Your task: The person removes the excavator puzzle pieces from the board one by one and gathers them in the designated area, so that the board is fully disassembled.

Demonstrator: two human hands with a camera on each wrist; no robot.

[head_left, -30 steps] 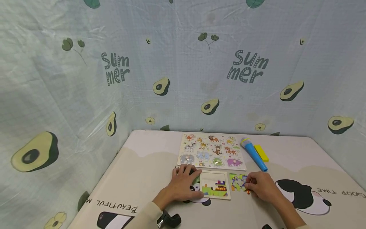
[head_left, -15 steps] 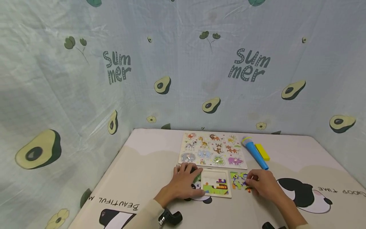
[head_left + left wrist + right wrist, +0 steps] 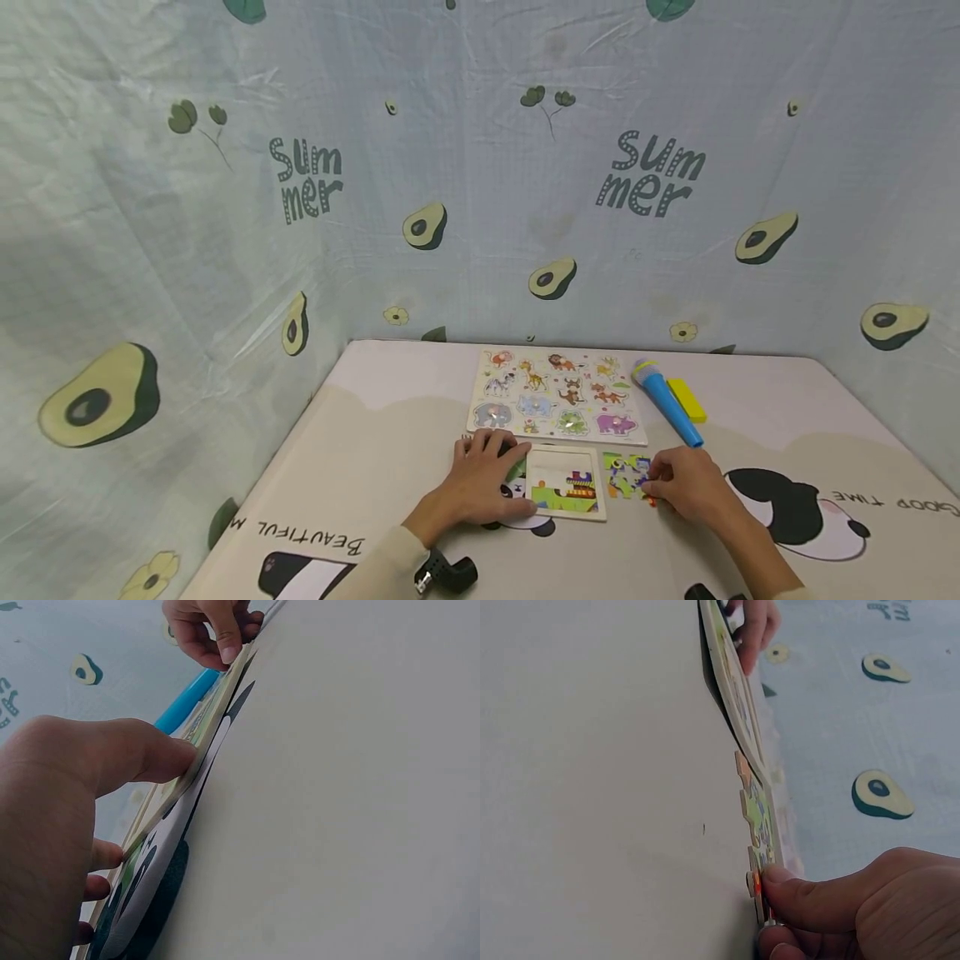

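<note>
My left hand (image 3: 483,483) rests at the left side of a small wooden puzzle tray (image 3: 601,500), fingers spread. Its thumb (image 3: 169,757) presses the tray's near edge, and the index finger reaches the far left corner. Joined jigsaw pieces (image 3: 570,497) fill the tray's lower part; its upper part is bare wood. Right of the tray lies a patch of loose colourful jigsaw pieces (image 3: 621,475). My right hand (image 3: 686,483) is at that patch's right end, where thumb and forefinger pinch a jigsaw piece (image 3: 757,883) with some red on it. The fingers hide most of that piece.
An animal peg puzzle board (image 3: 551,392) lies just behind the tray. A blue toy microphone (image 3: 671,408) and a yellow block (image 3: 687,401) lie behind my right hand. The tablecloth (image 3: 390,442) has printed pandas, and a printed curtain (image 3: 480,208) rises behind the table.
The view shifts slightly, but both hands keep almost the same places. My right fingers move only a little at the jigsaw pieces; the tray stays put.
</note>
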